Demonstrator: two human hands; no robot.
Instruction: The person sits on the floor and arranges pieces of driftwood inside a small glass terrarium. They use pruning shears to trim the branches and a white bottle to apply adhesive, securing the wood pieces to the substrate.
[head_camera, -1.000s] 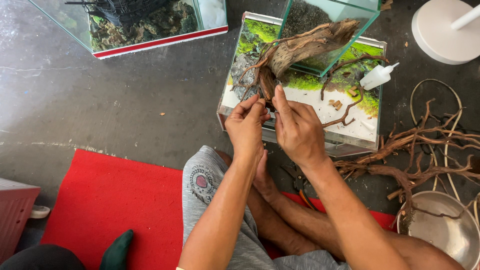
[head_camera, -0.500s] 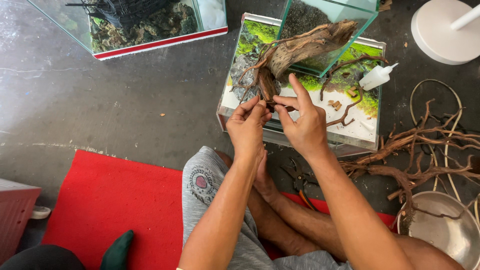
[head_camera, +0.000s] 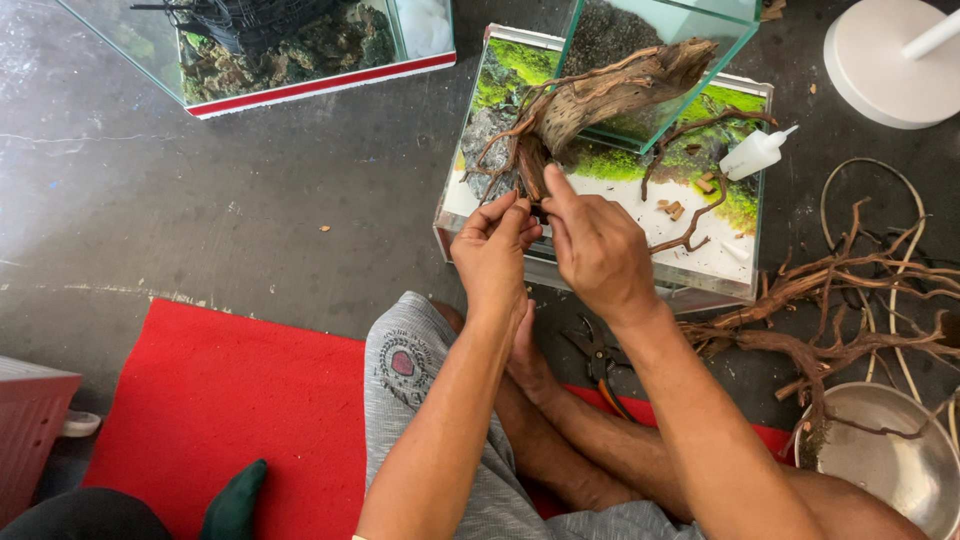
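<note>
Driftwood (head_camera: 600, 100) is the thing in hand: a gnarled brown piece with thin root-like branches, leaning across the near-left part of the small glass tank (head_camera: 745, 290) that holds moss and white sand. I take that tank as my landmark. My left hand (head_camera: 492, 255) and right hand (head_camera: 598, 250) meet at the tank's near-left rim, right under the low end of the wood. The fingertips of both are pinched together on something small and dark at the root tips; I cannot tell whether it is a twig end or a loose fragment. Neither hand is spread wide.

Lying on the tank's far-right edge is a small white squeeze bottle (head_camera: 755, 152). Right of the tank sprawls a heap of spare branches (head_camera: 840, 320), with a metal bowl (head_camera: 890, 470) nearer to me than that heap. Just on my side of the tank, between my legs, lie dark cutters (head_camera: 598, 358) on the floor, and a red mat (head_camera: 230, 400) spreads to the near left. A second, larger tank (head_camera: 320, 82) sits well to the far left.

To do this fine work well, I judge that both pinches should stay light and close to the joint, wrists braced near the rim, so the thin roots do not snap and the heavy wood does not shift against the glass.
</note>
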